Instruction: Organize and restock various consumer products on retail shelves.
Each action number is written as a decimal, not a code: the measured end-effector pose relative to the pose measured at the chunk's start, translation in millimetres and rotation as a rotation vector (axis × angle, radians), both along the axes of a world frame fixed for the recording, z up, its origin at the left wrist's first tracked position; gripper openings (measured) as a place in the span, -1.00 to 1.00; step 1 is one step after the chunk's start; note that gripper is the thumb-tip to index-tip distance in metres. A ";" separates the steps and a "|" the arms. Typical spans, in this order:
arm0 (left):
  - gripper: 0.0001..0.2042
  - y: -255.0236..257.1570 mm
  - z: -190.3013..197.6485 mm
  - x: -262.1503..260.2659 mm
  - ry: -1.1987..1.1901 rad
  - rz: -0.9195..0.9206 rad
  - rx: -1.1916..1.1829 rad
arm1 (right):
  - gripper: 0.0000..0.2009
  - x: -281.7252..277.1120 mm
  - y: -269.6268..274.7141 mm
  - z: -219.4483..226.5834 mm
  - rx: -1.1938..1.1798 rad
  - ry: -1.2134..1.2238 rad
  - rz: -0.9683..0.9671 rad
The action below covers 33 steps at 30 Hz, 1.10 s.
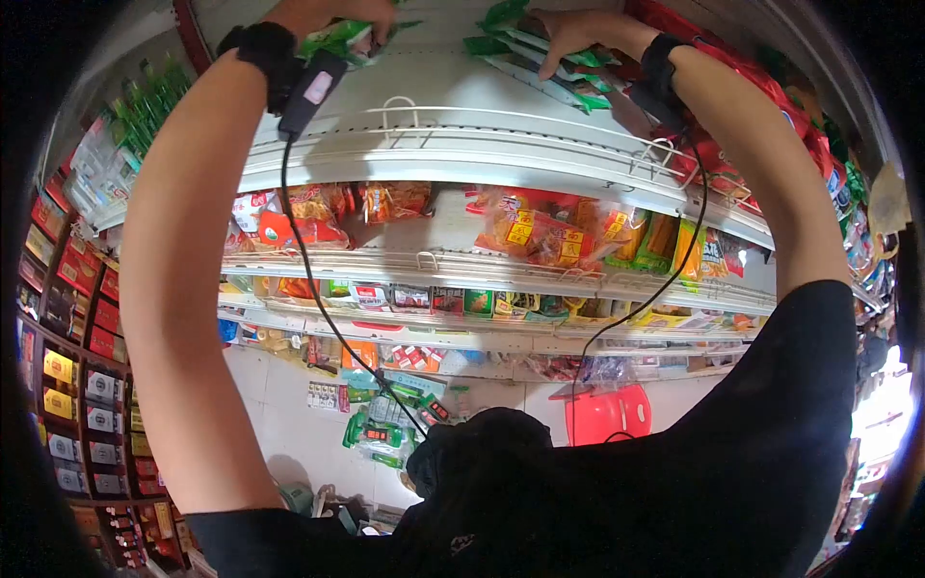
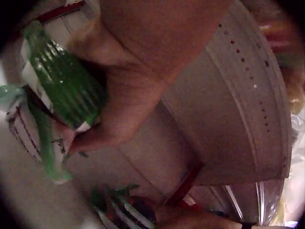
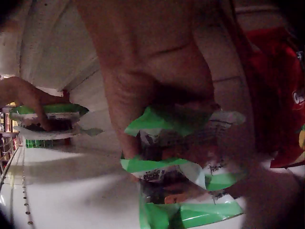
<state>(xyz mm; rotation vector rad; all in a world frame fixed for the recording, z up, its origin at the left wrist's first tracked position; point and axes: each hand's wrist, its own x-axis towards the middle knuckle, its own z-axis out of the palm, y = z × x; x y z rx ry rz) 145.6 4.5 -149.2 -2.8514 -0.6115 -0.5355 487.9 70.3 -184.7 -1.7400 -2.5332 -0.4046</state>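
Note:
My left hand [image 1: 361, 13] grips green-and-white snack packets [image 1: 337, 40] over the top shelf [image 1: 429, 82]. In the left wrist view, a ribbed green packet end [image 2: 66, 83] sticks out beside the thumb, with another crumpled packet below it. On the right, my right hand [image 1: 575, 35] holds several more green-and-white packets [image 1: 549, 72], its thumb along their near side. The right wrist view shows these packets [image 3: 186, 167] layered one over another with green edges, partly see-through. Most of the right fingers are hidden behind them.
A low white wire rail [image 1: 414, 125] runs along the shelf's front. Big red bags [image 3: 281, 95] stand close to the right hand. Lower shelves hold orange snack bags [image 1: 525, 226]. Green bottles [image 1: 149, 106] stand at the left, and a red stool [image 1: 609, 414] is on the floor.

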 end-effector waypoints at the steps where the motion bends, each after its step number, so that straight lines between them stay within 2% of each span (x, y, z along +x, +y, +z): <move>1: -0.81 -11.9 2.0 -7.0 -0.006 0.001 -0.005 | 0.07 -6.0 -15.5 12.4 -0.156 0.001 0.001; 2: -0.77 -26.0 2.9 -14.0 -0.023 0.040 -0.015 | 0.11 -11.4 -27.8 21.1 -0.311 0.001 0.001; 3: -0.73 -34.1 0.7 -19.7 -0.040 0.081 -0.028 | 0.10 -10.3 -34.0 22.4 -0.290 0.028 -0.126; 4: -0.73 -29.4 -1.9 -27.8 -0.044 0.087 -0.030 | 0.10 -20.0 -51.3 28.9 -0.292 0.023 -0.121; 6: -0.77 1.2 -4.9 -52.2 -0.078 0.379 -0.219 | 0.16 -43.7 -93.5 42.7 -0.447 0.117 -0.180; 7: -0.78 4.0 -3.8 -58.1 -0.093 0.525 -0.314 | 0.10 -41.7 -82.3 40.4 -0.488 0.118 -0.151; 8: -0.78 6.4 -2.1 -63.3 -0.095 0.532 -0.314 | 0.10 -35.9 -64.3 31.1 -0.489 0.115 -0.144; 10: -0.75 0.5 5.8 -67.0 0.067 0.793 -0.502 | 0.13 -16.0 -21.7 9.1 -0.091 -0.055 -0.056; 11: -0.75 -9.5 2.7 -71.8 0.063 0.800 -0.498 | 0.13 -14.6 -18.9 9.5 -0.086 -0.056 -0.049; 13: -0.71 -28.0 -10.3 -85.9 -0.477 0.755 -0.488 | 0.11 -14.2 -13.7 9.7 -0.100 -0.090 0.003; 14: -0.71 -32.3 -5.3 -90.6 -0.478 0.763 -0.483 | 0.11 -15.2 -10.8 7.4 -0.098 -0.088 0.011; 16: -0.71 -30.7 3.6 -104.2 -0.282 0.851 -0.770 | 0.05 -20.1 -9.2 2.2 0.010 -0.081 0.024; 17: -0.71 -31.4 1.1 -111.8 -0.283 0.856 -0.771 | 0.05 -23.1 -6.9 4.0 0.010 -0.081 0.029; 19: -0.70 -47.6 -5.9 -117.5 -0.505 0.794 -0.724 | 0.03 -45.1 -29.8 20.8 -0.259 0.089 -0.127; 20: -0.70 -47.6 -12.1 -122.3 -0.504 0.799 -0.727 | 0.03 -57.2 -58.1 30.3 -0.264 0.090 -0.124; 22: -0.73 -47.3 -26.9 -137.4 -0.780 0.464 -0.931 | -0.11 -81.5 -118.0 47.6 -0.227 0.467 -0.385; 23: -0.76 -55.8 -29.7 -125.8 -0.801 0.553 -0.835 | -0.38 -34.0 -37.2 34.8 -0.060 0.078 -0.003; 24: -0.79 -64.6 -31.4 -114.5 -0.824 0.641 -0.731 | -0.38 -37.4 -38.0 39.0 -0.054 0.076 0.009; 26: -0.79 -42.3 -36.4 -128.3 -0.855 0.422 -1.062 | -0.57 -46.8 -63.0 53.1 -0.500 0.910 0.561; 27: -0.80 -45.5 -37.5 -125.2 -0.882 0.441 -1.009 | -0.58 -120.3 -136.6 75.8 -0.252 0.864 -0.077; 28: -0.81 -49.8 -37.6 -114.6 -0.907 0.459 -0.954 | -0.58 -123.0 -148.9 76.5 -0.253 0.865 -0.066; 29: -0.84 -61.7 -43.6 -103.9 -1.035 0.321 -0.893 | -0.59 -123.6 -156.4 77.5 -0.029 0.465 0.359; 30: -0.85 -65.3 -42.7 -105.2 -1.034 0.212 -0.931 | -0.59 -126.1 -160.4 78.1 0.201 0.041 0.757; 31: -0.83 -69.4 -42.9 -106.2 -1.061 0.242 -0.885 | -0.61 -136.8 -164.0 78.0 0.190 0.115 1.094; 32: -0.82 -73.3 -44.6 -105.4 -1.088 0.273 -0.836 | -0.61 -162.9 -154.1 77.5 0.198 0.116 1.107; 33: -0.81 -80.3 -49.9 -107.8 -1.192 0.223 -0.889 | -0.63 -200.2 -134.8 75.6 -0.255 0.626 0.785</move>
